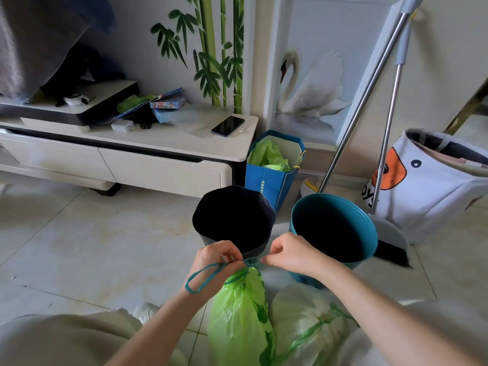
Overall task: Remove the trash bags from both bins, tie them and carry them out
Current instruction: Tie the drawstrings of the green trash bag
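- Hands first, placed against the green bag (239, 320) that stands on the floor in front of the person: the left hand (216, 256) sits just left of its gathered neck, grip clamped on the teal drawstring (208, 277), whose loop hangs down over that wrist.
- At the neck itself, the drawstring crosses in a knot that looks part-made, not yet pulled tight.
- The right hand (289, 253) sits just right of the neck, grip pinched on the other end of the drawstring.
- A pale bag (303, 313) lies touching the green bag's right side; its green tie appears already knotted.
- Behind the green bag stand the black bin (235, 220) and, to the right, the teal bin (334, 231); both look emptied, with no liner showing.
- Judged progress: both bags out, one tied, one being tied; carrying out remains.
- Count: two bins, two trash bags, two hands, one drawstring in hand.
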### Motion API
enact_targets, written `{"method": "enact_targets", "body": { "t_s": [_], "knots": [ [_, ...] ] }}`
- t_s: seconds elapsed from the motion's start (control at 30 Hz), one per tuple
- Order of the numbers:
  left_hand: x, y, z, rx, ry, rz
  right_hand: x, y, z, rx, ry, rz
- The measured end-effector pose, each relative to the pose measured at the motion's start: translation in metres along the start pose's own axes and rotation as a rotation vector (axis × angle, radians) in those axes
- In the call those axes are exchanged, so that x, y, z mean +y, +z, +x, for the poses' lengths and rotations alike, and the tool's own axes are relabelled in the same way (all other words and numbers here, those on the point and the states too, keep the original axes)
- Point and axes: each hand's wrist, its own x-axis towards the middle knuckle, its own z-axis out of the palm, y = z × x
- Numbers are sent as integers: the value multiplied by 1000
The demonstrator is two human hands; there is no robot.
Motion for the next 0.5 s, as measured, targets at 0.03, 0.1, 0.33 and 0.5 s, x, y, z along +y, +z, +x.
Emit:
{"method": "enact_targets", "body": {
  "t_s": [0.03, 0.1, 0.33, 0.5],
  "knots": [
    [1, -1, 0, 5, -15, -7, 3, 1, 0, 66, 12, -16],
    [4, -2, -1, 22, -40, -8, 11, 1, 0, 241, 38, -87],
    [1, -11, -3, 42, -165, -35, 19, -24, -2, 96, 277, 1227],
    [5, -18, -10, 56, -277, -234, 27, -18, 0, 13, 334, 1342]
  ]
}}
